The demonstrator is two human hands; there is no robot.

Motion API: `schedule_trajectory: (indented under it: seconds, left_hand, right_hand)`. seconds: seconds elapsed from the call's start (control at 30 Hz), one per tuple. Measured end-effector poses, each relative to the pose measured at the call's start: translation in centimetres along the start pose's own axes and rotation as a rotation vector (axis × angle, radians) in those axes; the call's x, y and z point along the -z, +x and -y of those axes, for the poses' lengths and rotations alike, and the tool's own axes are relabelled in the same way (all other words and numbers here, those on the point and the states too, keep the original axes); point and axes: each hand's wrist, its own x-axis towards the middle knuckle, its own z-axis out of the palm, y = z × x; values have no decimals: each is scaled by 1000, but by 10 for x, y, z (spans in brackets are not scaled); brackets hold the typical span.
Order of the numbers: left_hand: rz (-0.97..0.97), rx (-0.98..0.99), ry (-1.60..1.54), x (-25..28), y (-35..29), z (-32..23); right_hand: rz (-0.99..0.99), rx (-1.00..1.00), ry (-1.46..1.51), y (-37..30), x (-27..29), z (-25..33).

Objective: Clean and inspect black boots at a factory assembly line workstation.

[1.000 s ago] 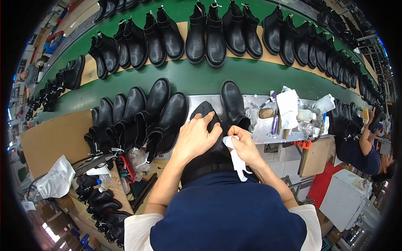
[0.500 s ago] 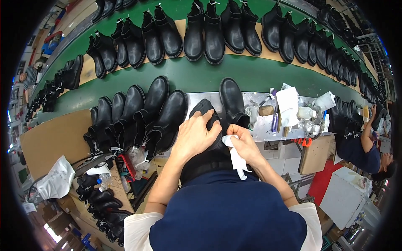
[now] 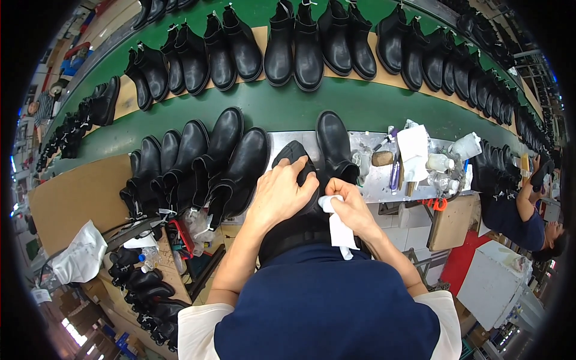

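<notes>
A black boot (image 3: 292,151) lies in front of my body at the bench edge, its ridged sole partly showing. My left hand (image 3: 284,190) grips it from above, fingers curled over the sole. Beside its right edge, my right hand (image 3: 350,207) pinches a white cloth (image 3: 342,233), wound at the fingertips with a loose end hanging down. Both hands hide much of the boot. Just beyond my right hand, another black boot (image 3: 333,141) rests on the metal bench top, toe pointing away.
Several black boots (image 3: 247,162) stand close on the left. A long row of boots (image 3: 308,60) lines the green table (image 3: 288,111). To the right are white paper (image 3: 412,153), bottles (image 3: 440,162), a brown block (image 3: 381,158) and orange-handled scissors (image 3: 440,204). A co-worker (image 3: 521,216) is at far right.
Both hands keep their holds on the boot and the cloth. The cloth's hanging end looks slightly more spread; otherwise the view has only shifted a little.
</notes>
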Motion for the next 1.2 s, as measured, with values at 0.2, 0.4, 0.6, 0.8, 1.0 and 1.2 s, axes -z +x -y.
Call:
schedule_trajectory:
  seconds: [0.2,0.4,0.6,0.8,1.0,1.2]
  left_hand:
    - [18,13,-15,3,-2,-2]
    - [25,10,-9,2,-2,-2]
    - [23,23,-16,5,0,0]
    - [-6,-36,8,4,-2,-6]
    - [34,27,15,4,-1,-5]
    - [33,12,25,7,-3,-16]
  right_hand:
    - [44,29,-136,-5,-4,8]
    - [-23,-83,88,-1,-1,5]
    - [68,38,-160,-1,-6,10]
    - [-47,-20,-14,-1,-1,2]
    - [110,115,-188,2,2,-4]
    - [31,60,-104,1,5,5]
